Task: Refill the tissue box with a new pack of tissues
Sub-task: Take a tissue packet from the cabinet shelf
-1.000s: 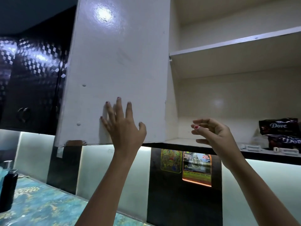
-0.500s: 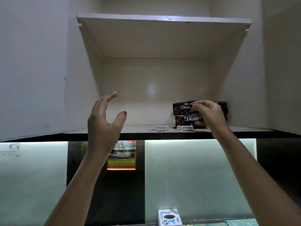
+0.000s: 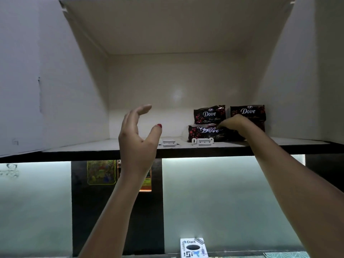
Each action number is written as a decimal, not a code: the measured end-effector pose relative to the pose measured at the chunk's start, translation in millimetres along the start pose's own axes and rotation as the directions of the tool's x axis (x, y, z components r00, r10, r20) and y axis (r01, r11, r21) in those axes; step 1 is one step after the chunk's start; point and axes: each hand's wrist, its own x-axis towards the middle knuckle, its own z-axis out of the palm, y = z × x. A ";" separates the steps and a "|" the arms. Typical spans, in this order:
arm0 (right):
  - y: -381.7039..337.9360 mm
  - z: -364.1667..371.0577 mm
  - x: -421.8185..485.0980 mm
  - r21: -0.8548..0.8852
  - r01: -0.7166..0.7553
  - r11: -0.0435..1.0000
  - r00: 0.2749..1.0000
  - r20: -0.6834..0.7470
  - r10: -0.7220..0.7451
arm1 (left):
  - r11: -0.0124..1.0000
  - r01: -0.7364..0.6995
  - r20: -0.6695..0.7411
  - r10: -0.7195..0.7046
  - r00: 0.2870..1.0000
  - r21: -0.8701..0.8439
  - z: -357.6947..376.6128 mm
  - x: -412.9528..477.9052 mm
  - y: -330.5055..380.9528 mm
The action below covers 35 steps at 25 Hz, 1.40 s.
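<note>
Three dark Dove tissue packs sit at the right of the open cabinet's lower shelf [image 3: 89, 147]. One pack [image 3: 209, 114] and another [image 3: 248, 111] stand at the back, and a third pack [image 3: 203, 134] lies in front. My right hand [image 3: 235, 123] reaches onto the shelf, its fingers curled over the top right end of the front pack. My left hand [image 3: 137, 138] hovers open in front of the shelf edge, holding nothing. A white tissue box [image 3: 192, 247] with a dark oval slot stands below on the counter.
The cabinet door [image 3: 18, 71] is swung open at the left. Two white door catches [image 3: 202, 141] sit near the shelf's front edge. An upper shelf [image 3: 176, 25] spans overhead. Colourful posters [image 3: 101, 172] hang on the dark wall panel below the cabinet.
The view has turned from the door to face the cabinet. My left hand has left the door and hangs open. My right hand has dropped from the upper pack onto the front pack.
</note>
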 end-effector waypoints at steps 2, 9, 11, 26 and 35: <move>-4.6 -1.9 -5.2 0.358 0.061 0.932 0.998 -0.034 -0.052 | 0.996 0.043 -0.021 -0.044 0.999 -0.078 0.8 -7.9 3.6; -0.6 1.7 -100.9 0.839 0.496 0.224 0.846 -0.407 -0.345 | 0.718 0.409 0.195 -0.365 0.910 -0.564 39.3 -76.7 11.7; 39.8 22.6 -137.2 0.824 0.512 0.242 0.821 -0.386 -0.420 | 0.545 0.520 0.332 -0.411 0.849 -0.657 50.3 -101.5 9.4; 312.6 92.6 -226.0 0.376 0.225 0.899 0.961 0.066 -0.268 | -0.062 0.874 0.393 -0.907 0.152 -0.481 -30.2 -336.9 -125.6; 310.3 150.2 -208.3 0.328 -0.235 0.915 0.853 0.521 0.032 | -0.110 0.952 0.429 -0.903 0.024 -0.284 -59.7 -311.1 -182.2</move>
